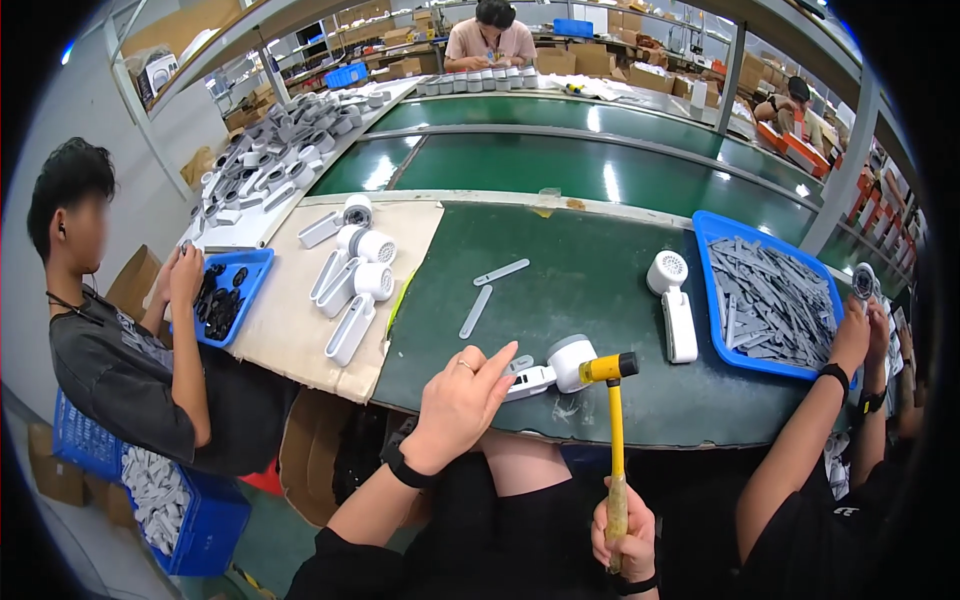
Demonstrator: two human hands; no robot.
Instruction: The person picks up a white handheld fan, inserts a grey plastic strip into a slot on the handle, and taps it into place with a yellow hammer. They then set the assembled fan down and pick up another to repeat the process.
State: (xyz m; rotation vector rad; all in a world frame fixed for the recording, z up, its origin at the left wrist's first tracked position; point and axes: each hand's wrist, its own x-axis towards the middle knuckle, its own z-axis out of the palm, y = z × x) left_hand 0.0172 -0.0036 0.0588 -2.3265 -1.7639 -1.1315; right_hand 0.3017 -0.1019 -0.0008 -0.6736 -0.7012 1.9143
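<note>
My right hand (626,530) is closed round the lower handle of a yellow mallet (615,430), which stands upright with its black-tipped head raised. That head partly covers the round white end of a handheld fan (570,362) lying at the green table's near edge. Across the fan's handle lies my left hand (458,405), index finger stretched out and thumb beside the handle; the handle's far end is hidden under it. A grey piece (518,365) shows by my index fingertip. Farther up lie two loose grey strips, one (501,271) above the other (476,312).
Another white fan (675,310) lies beside a blue tray (710,300) of grey strips. Several fans rest on cardboard (420,230) at left. Co-workers sit at both sides, one beside a blue tray of black parts (262,268). A green conveyor (520,165) runs beyond.
</note>
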